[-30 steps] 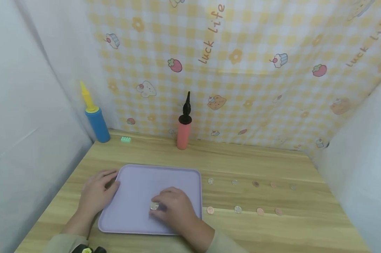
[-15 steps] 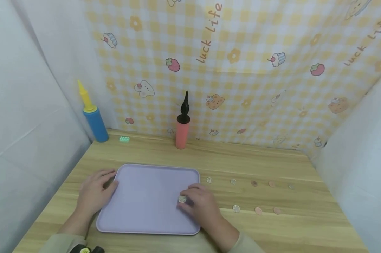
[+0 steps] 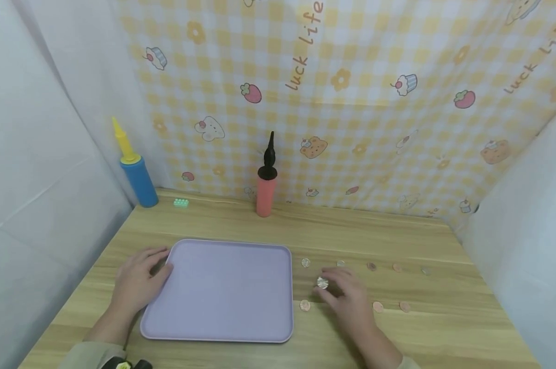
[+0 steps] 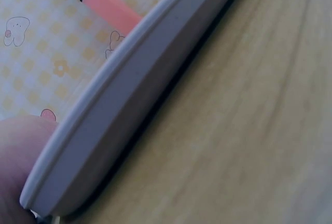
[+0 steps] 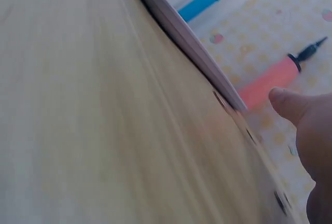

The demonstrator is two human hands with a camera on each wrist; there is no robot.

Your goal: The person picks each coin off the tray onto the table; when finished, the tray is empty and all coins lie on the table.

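Observation:
Between thumb and fingertips, my right hand (image 3: pixel 349 302) pinches a shiny silver coin (image 3: pixel 322 282) just to the right of the lilac tray (image 3: pixel 218 292). In the right wrist view only part of this hand, with the thumb (image 5: pixel 290 105), shows, and the held coin is out of sight. My left hand (image 3: pixel 138 279) rests at the tray's left edge, its relaxed fingers touching the rim. A copper coin (image 3: pixel 304 305) and a silver coin (image 3: pixel 305 262) lie beside the tray's right edge. Behind the right hand's fingers a silver coin (image 3: pixel 340 263) is partly visible.
Further right lie a dark coin (image 3: pixel 372 266), a silver coin (image 3: pixel 425 271) and several copper coins (image 3: pixel 377 307) in two rows. At the back stand a pink hand pump (image 3: pixel 265 197) and a blue hand pump (image 3: pixel 141 182), with a green toy brick (image 3: pixel 181 203) near the latter.
My right hand has moved right with the silver coin, from over the tray to the table among the coin rows. It now covers a front-row silver coin. The left hand stays put.

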